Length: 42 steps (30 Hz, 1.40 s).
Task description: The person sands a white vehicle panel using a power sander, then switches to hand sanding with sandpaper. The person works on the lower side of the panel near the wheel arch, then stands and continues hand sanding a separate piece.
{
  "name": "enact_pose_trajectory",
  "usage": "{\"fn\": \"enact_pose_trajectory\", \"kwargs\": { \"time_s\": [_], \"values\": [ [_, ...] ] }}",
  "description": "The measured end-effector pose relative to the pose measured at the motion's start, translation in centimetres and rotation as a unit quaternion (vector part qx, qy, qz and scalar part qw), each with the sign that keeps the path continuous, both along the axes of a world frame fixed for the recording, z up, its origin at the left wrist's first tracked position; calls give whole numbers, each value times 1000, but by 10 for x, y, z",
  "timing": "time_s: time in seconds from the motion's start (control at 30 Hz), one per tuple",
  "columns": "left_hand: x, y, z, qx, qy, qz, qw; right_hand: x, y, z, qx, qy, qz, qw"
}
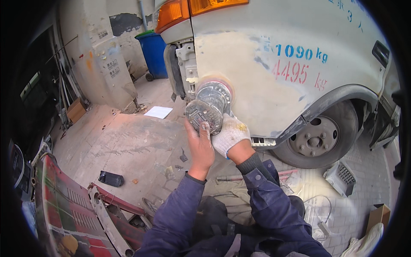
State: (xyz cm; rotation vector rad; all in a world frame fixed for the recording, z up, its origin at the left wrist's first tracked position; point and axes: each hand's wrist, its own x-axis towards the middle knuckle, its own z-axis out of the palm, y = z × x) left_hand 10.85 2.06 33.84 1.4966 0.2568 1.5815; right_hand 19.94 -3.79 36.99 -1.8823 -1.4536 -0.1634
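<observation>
Power sander (pixel 205 113), grey and dusty, is at the middle of the view, its round pad facing and apparently resting against the front end of a pale vehicle panel (pixel 248 94).

From the left, a red metal body part (pixel 64 210) with rows of slots leans into the lower corner, and beyond it a cardboard box (pixel 76 110) stands near the wall. Next comes a black piece (pixel 111 178) lying on the floor (pixel 124 150). Farther back stands a blue bin (pixel 153 53) with a green rim, and a white sheet (pixel 159 112) lies flat in front of it.

At the centre, the bare left hand (pixel 200 145) has its grip closed on the sander's rear end, thumb on top. Just beside it, the right hand (pixel 231 135), in a white knitted glove with a yellow patch, wraps its grip around the lower side; most of its fingers are hidden.

Right of the hands, the panel carries blue and red stencilled marks above a dark tyred wheel (pixel 319 137). Past that lie a pale gridded plastic part (pixel 341 177) and, lower, an open carton (pixel 377 216).
</observation>
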Motion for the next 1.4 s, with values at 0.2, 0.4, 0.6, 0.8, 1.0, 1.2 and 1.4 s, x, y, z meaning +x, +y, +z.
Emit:
{"fn": "enact_pose_trajectory", "kwargs": {
  "time_s": [0.2, 0.4, 0.6, 0.8, 1.0, 1.2, 1.4],
  "values": [
    [-6, 11, 43, 56, -1, 28, 998, 7, 16, 39, 34, 5, 15, 999],
    [-29, 39, 105, 21, -19, -1, 1000, -8, 34, 106, -7, -40, 90, 995],
    [-52, 58, 137, -13, 2, -72, 997, -25, 37, 120, 8, 15, 99, 995],
    [-52, 60, 160, -20, 26, -86, 996, -23, 37, 130, 33, -6, 151, 988],
    [-59, 72, 164, -31, 51, -72, 996, -25, 49, 127, 57, -38, 168, 983],
    [-67, 79, 170, -40, 34, -118, 992, -30, 56, 130, 33, 29, 158, 986],
    [-41, 52, 180, 9, 55, -105, 993, -13, 25, 133, 64, 124, 166, 976]
  ]
}}
